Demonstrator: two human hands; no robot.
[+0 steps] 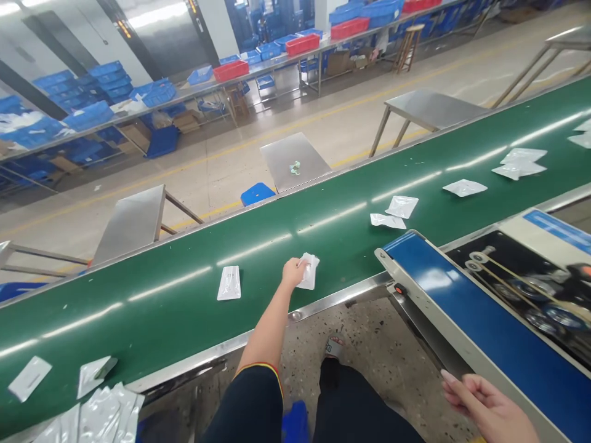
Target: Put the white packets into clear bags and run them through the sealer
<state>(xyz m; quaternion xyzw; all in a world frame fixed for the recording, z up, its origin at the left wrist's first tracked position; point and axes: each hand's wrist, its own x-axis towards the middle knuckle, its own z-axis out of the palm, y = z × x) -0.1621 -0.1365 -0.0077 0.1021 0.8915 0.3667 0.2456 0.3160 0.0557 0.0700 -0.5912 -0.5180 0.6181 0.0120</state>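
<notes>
In the head view, the left hand (294,272) reaches out over the green conveyor belt (184,307), its grip closed on a white pouch (309,271) lying near the belt's near edge. Another pouch (229,283) lies flat just to its left. The right hand (484,406) hangs low beside the blue side conveyor (484,326), fingers loosely open, holding nothing. 2 pouches (394,212) lie farther along.
</notes>
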